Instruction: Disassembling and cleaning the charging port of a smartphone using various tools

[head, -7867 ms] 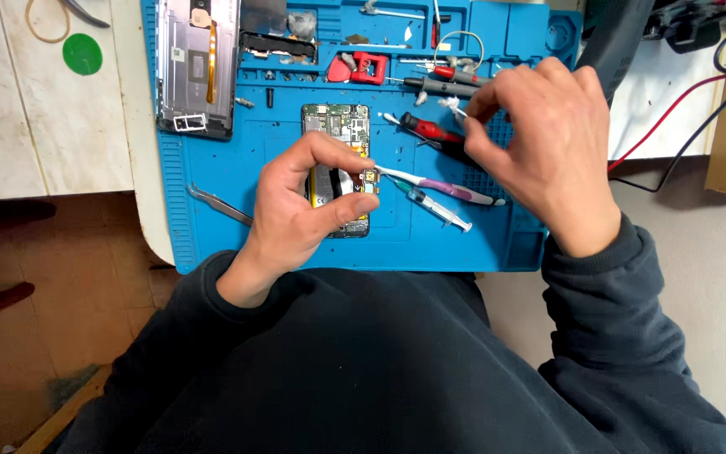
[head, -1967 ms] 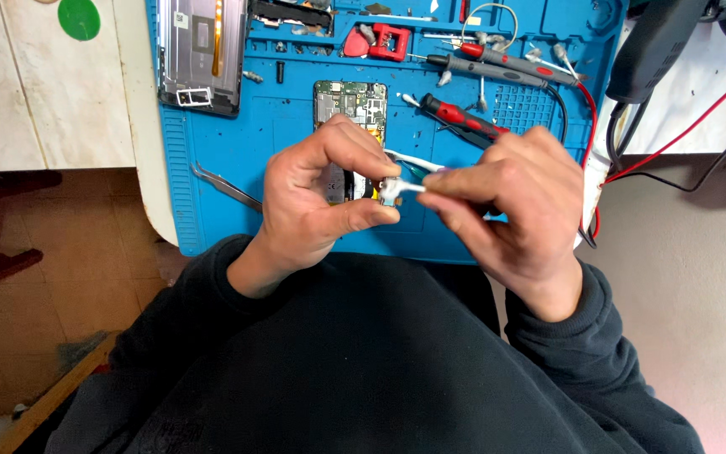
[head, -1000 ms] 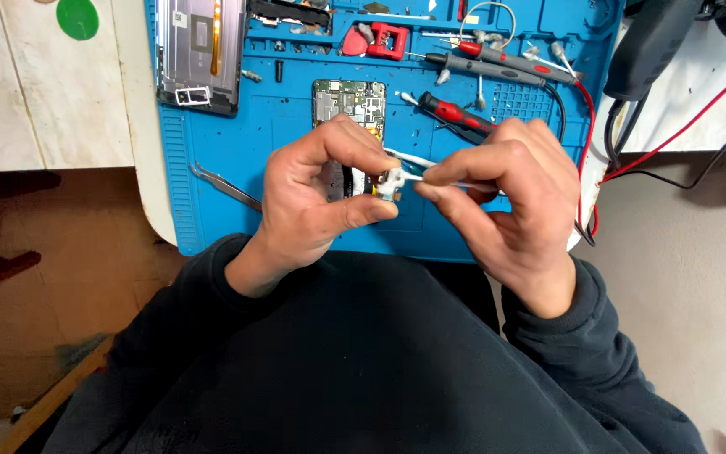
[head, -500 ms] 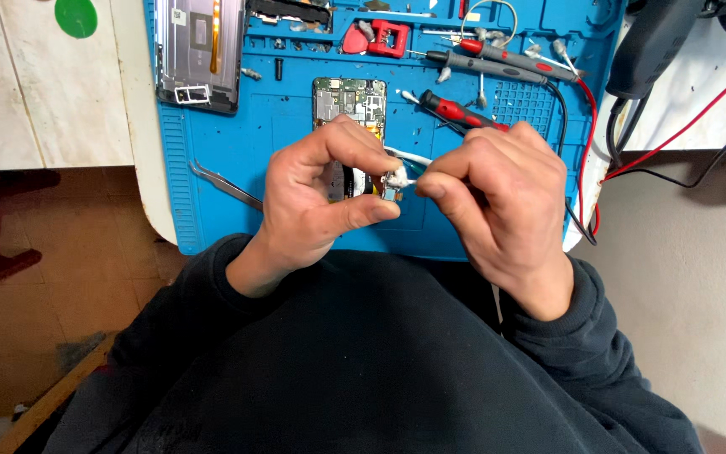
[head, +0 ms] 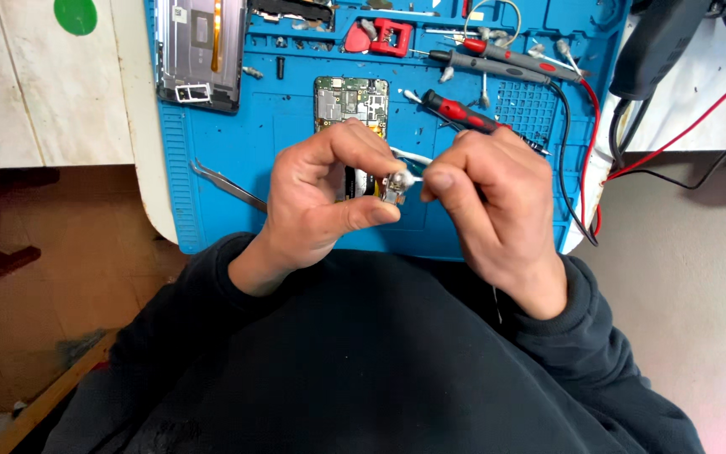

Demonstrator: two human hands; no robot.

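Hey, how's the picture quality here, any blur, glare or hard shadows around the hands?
Head view: even, soft light, no harsh shadows on the blue mat; left hand and right hand fairly sharp; the small part pinched between them is too tiny to resolve; slight wide-angle bending at edges.

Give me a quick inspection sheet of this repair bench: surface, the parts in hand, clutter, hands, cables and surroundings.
Surface: blue work mat on a pale table.
Job's things: small metal part pinched in the left hand; white swab in the right hand, tip against the part.
Clutter: circuit board, phone frame, tweezers, red-handled screwdriver, red holder.
Grip: both hands closed.
Cables: red and black leads trailing right.
Surroundings: brown floor, dark sweater.
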